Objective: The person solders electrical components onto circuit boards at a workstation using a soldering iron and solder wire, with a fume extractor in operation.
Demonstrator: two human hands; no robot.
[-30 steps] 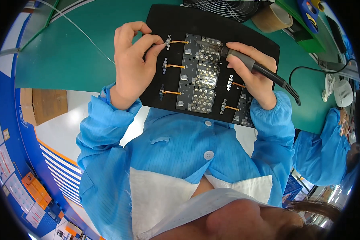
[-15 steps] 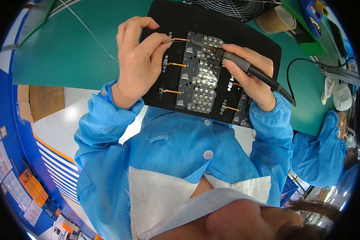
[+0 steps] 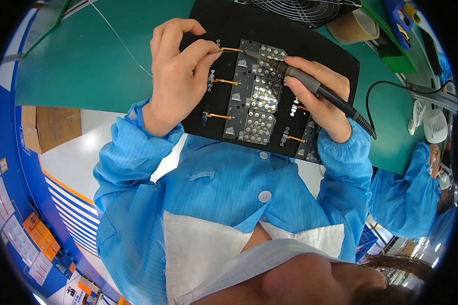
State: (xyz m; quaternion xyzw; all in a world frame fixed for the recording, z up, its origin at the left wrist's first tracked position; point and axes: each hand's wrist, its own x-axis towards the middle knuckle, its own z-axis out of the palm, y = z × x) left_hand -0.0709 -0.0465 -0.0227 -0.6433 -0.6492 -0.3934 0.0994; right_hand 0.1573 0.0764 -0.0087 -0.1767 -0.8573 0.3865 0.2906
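Observation:
My left hand (image 3: 180,76) pinches a small connector board with a short orange flex cable (image 3: 231,49) between thumb and forefinger. The cable's other end lies on the top unit of a dark circuit board panel (image 3: 243,80). My right hand (image 3: 324,94) grips a soldering iron (image 3: 306,80) like a pen, its tip close to that cable end; exact contact is too small to tell. Two more orange cables (image 3: 220,116) extend from the panel's left edge, each ending in a small connector board. A second panel (image 3: 308,142) sits at lower right, partly hidden under my right forearm.
The panels lie on a black mat (image 3: 221,23) on the green bench (image 3: 107,61). Behind are a fan with a wire guard (image 3: 300,10), a tape roll (image 3: 353,26) and a green bin (image 3: 399,56). The iron's black cord trails right. A co-worker's blue sleeve (image 3: 404,198) shows at right.
Both hands keep almost the same pose, with the iron's tip still at the top cable end. The whole view has shifted very slightly.

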